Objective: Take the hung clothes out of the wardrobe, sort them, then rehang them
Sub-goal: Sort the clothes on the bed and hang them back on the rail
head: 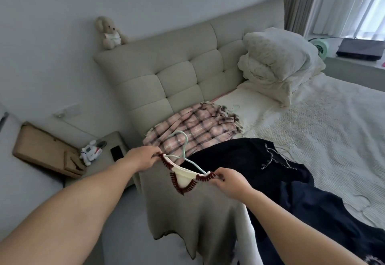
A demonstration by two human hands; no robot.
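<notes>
Nearest the camera, two bare forearms reach forward over the bed edge. The left hand [143, 157] pinches one shoulder of a grey knitted top with a cream neckline and dark red blanket-stitch trim [187, 208], and the right hand [231, 183] pinches the other shoulder, both sets of fingers curled onto the trim. The top is on a pale mint-green wire hanger [183, 150], whose hook rises just above the left hand, and the knit hangs down over the side of the mattress.

As for progress, several garments appear to be out of the wardrobe already: a pink and cream plaid shirt [198, 131] lies crumpled near the headboard, and a dark navy garment with white contrast stitching [291, 179] is spread just beside it toward the foot. The person seems to be in the middle of laying out or sorting; rehanging looks not yet begun, and the wardrobe is out of view, so how much remains inside cannot be told.

From the left, a tan cardboard box [41, 148] sits by the wall, then a grey bedside table [112, 141] carrying a small white astronaut toy [90, 154] and a black phone [117, 153]. A beige teddy bear [110, 33] sits on the padded grey-beige headboard [177, 73]. Further right, stacked white pillows [279, 62] rest on the textured white bedspread [333, 129], with grey curtains [300, 0] at the window.
</notes>
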